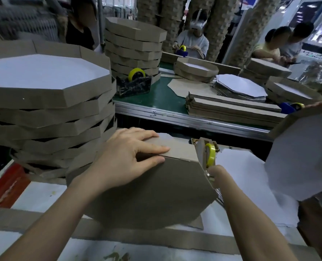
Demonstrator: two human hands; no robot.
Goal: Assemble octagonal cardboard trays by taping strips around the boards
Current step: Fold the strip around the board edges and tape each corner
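Fingers (152,147) of the left hand (122,157) are pressed straight onto a cardboard strip (179,149) along the octagonal board (156,185).
The board is tilted at the front edge of the worktable (43,193); the grip of the right hand (215,172) is hidden beside the tape roll (211,154). The strip may be shifted if pressure eases.

This is a cardboard-packaging workshop with a production line. Tall stacks of finished octagonal trays (49,102) stand beside a long green belt table (162,97) loaded with piles of strips (231,108), cut boards (241,85) and a tape dispenser (132,83). Other workers (194,40) sit along it, with columns of stacked cardboard (250,31) behind them
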